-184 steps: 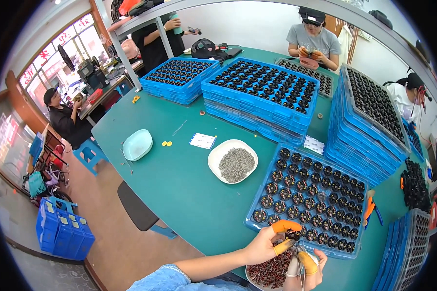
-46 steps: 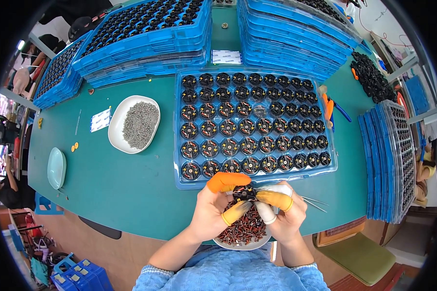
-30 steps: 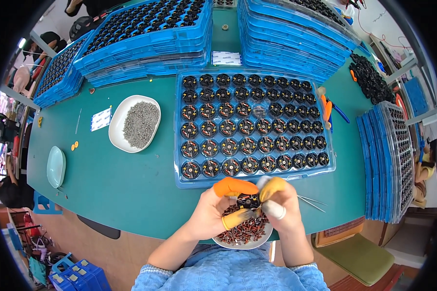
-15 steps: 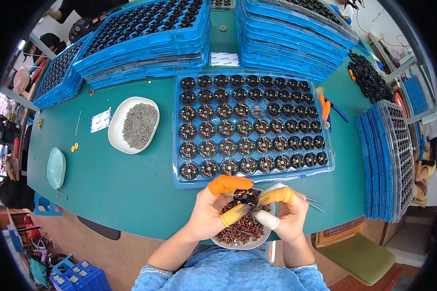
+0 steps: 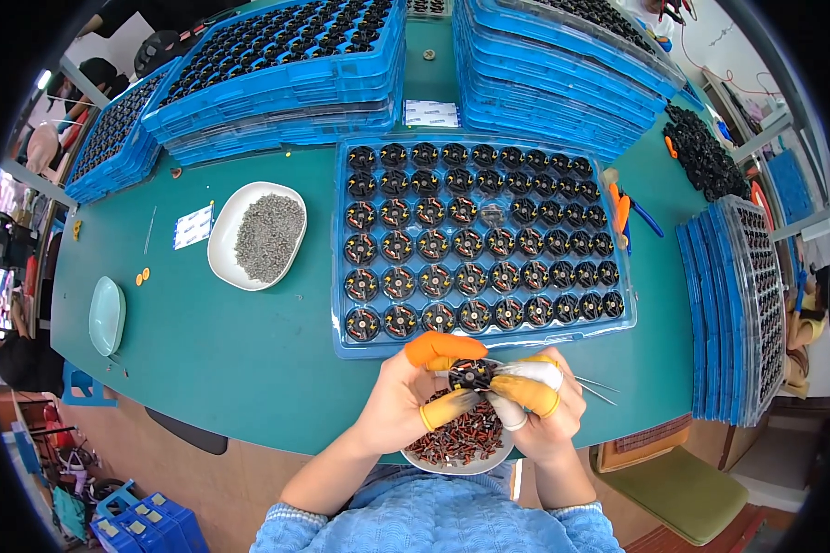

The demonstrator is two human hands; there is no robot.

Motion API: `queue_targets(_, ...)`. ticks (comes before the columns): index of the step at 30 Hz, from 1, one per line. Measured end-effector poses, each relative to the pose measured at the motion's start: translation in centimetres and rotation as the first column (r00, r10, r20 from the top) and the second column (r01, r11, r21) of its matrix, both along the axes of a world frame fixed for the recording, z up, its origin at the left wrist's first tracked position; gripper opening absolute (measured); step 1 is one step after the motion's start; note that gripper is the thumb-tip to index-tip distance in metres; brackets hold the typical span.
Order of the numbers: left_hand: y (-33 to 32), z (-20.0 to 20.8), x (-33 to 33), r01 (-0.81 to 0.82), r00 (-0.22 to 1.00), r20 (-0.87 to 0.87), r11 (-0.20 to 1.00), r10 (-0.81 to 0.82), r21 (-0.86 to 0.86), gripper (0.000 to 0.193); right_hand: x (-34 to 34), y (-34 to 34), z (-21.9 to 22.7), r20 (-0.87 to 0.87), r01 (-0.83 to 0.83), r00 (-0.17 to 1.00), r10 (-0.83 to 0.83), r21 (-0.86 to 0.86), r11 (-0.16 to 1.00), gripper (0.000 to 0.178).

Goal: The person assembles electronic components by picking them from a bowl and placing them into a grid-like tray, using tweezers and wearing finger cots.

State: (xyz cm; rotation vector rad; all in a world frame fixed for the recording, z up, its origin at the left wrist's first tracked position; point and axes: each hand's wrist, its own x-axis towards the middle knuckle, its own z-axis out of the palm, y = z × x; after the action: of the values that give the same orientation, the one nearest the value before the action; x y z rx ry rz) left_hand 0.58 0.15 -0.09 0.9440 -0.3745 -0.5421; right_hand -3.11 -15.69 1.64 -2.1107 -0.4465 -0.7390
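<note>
My left hand [image 5: 404, 394], with an orange finger cot on the index finger and a yellow one on the thumb, grips a round black part [image 5: 471, 373] with small metal pieces in its face. My right hand [image 5: 539, 396], in yellow and white finger cots, is closed at the part's right edge; whatever its fingertips pinch is too small and hidden to name. Both hands hover over a white bowl [image 5: 461, 473] of small dark-red and copper-coloured pieces [image 5: 456, 438]. Beyond them lies a blue tray [image 5: 346, 347] with rows of similar round parts, one cell lacking a part.
Thin metal prongs [image 5: 599, 389] stick out past my right hand. To the left sit a white dish [image 5: 219, 263] of grey pieces and a pale green dish [image 5: 107, 318]. Stacked blue trays [image 5: 276, 83] rise behind, others [image 5: 728, 313] at right. Orange-handled pliers [image 5: 622, 207] lie beside the tray.
My right fingers have drawn together and shifted up against the round part's right edge. The left hand keeps its grip on the part, nearly in place.
</note>
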Motion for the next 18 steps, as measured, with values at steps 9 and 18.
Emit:
queue_targets(9, 0.1, 0.2, 0.0, 0.049, 0.998, -0.024, 0.996, -0.051, -0.073, 0.039, -0.1, 0.4, -0.8, -0.259, -0.053, 0.829, 0.495, 0.846, 0.531, 0.016)
queue_targets(18, 0.3, 0.2, 0.0, 0.053, 0.999, 0.012, 0.999, -0.053, 0.006, 0.041, -0.2, -0.6, -0.5, -0.294, -0.206, 0.869, 0.398, 0.516, 0.831, 0.018)
